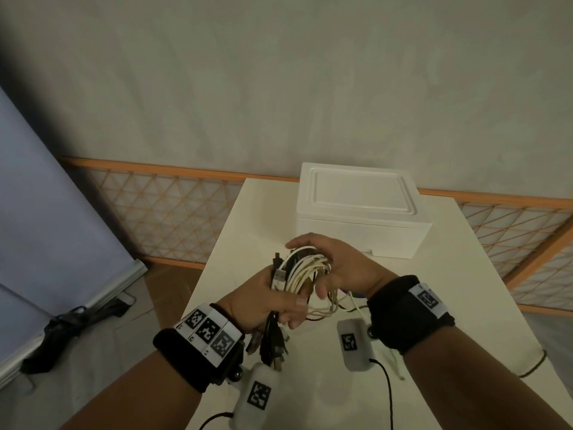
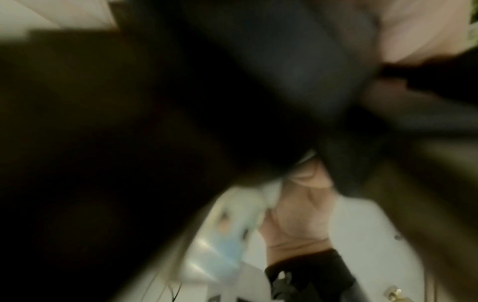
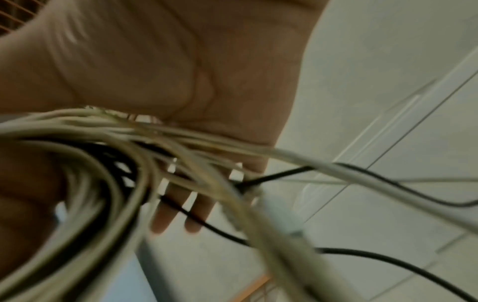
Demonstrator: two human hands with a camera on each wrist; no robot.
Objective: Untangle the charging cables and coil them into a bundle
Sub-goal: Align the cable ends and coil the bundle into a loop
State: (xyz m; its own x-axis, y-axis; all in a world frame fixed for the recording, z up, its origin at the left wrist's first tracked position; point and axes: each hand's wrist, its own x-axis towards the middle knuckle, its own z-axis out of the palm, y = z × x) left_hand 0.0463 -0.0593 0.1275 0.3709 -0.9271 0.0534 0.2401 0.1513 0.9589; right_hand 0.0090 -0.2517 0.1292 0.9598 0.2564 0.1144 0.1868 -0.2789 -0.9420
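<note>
Dim, even indoor light with dark vignetting at the head view's left edge and bowed wide-angle lines; left wrist view mostly black and heavily smeared; right wrist view motion-blurred, soft throughout.

Surface: white table [image 1: 434,290], its far edge near a wall.
Far side: closed white foam box [image 1: 359,209] standing on it.
Near right edge: thin black cord [image 1: 535,367] on the tabletop.

A white box [image 1: 359,212] blocks the worktop's [image 1: 248,218] far side; bare worktop lies open to its left and right.
</note>
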